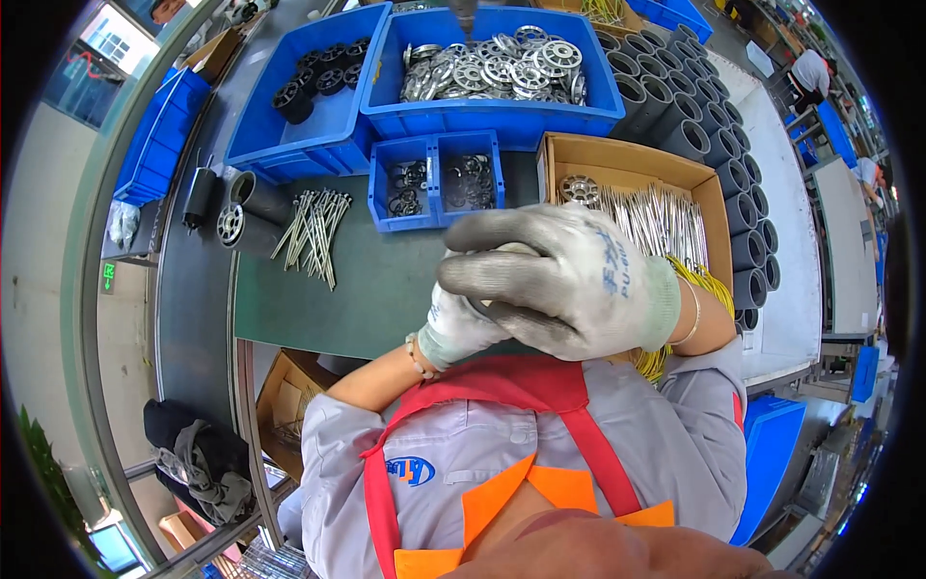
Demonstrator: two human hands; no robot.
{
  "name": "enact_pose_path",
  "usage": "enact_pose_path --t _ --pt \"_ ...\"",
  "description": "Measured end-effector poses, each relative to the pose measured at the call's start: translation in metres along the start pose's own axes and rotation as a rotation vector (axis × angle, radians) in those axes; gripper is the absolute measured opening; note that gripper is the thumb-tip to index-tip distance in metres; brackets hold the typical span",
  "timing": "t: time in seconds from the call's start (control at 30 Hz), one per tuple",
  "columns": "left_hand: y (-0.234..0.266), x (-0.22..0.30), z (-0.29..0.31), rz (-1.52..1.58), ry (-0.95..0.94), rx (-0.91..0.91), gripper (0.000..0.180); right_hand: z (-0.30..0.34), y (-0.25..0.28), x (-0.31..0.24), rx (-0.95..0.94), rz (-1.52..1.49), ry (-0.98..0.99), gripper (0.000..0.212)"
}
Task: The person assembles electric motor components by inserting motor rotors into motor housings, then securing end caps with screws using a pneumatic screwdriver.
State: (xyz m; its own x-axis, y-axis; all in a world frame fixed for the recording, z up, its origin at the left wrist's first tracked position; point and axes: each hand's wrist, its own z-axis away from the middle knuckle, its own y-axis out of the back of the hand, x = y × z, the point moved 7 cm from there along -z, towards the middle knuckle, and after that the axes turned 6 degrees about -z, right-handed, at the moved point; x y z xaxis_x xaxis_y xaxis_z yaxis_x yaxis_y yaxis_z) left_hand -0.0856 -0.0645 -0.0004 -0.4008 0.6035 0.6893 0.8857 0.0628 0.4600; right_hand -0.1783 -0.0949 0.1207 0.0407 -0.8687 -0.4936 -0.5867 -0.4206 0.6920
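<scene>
Both my hands wear white gloves with grey fingers and are raised together before my chest. My right hand [564, 280] is closer to the camera, its fingers curled and pressed together. Whatever lies in its grip is hidden. Behind it is my left hand [459, 320], bent in toward the right one, with its fingers mostly covered. Beyond them on the green mat [386, 289] stand two small blue bins [436, 214] of small dark rings and clips. To the left lie several long thin metal rods [313, 232], and at right an open cardboard box [632, 154] holds many more.
A large blue bin [492, 121] holds silver spoked discs [502, 68]. Left of it, another blue bin [289, 145] contains black round parts [323, 77]. Grey tubes [685, 140] stand packed at right; two more tubes [253, 220] lie left. Yellow wires [709, 285] hang near my right forearm.
</scene>
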Motion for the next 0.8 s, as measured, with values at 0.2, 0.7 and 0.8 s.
enact_pose_path --t 0.2,0.7,0.8 --pt "-0.028 -0.066 0.056 -0.043 0.37 0.239 0.101 0.003 0.023 0.026 0.114 -0.276 -0.076 0.05" --pt "-0.032 -0.076 0.061 -0.095 0.176 0.125 0.111 0.067 -0.046 0.264 0.243 0.265 -0.628 0.046" --pt "-0.032 -0.086 0.072 -0.057 0.166 0.104 0.108 0.069 -0.026 0.233 0.22 0.29 -0.495 0.073"
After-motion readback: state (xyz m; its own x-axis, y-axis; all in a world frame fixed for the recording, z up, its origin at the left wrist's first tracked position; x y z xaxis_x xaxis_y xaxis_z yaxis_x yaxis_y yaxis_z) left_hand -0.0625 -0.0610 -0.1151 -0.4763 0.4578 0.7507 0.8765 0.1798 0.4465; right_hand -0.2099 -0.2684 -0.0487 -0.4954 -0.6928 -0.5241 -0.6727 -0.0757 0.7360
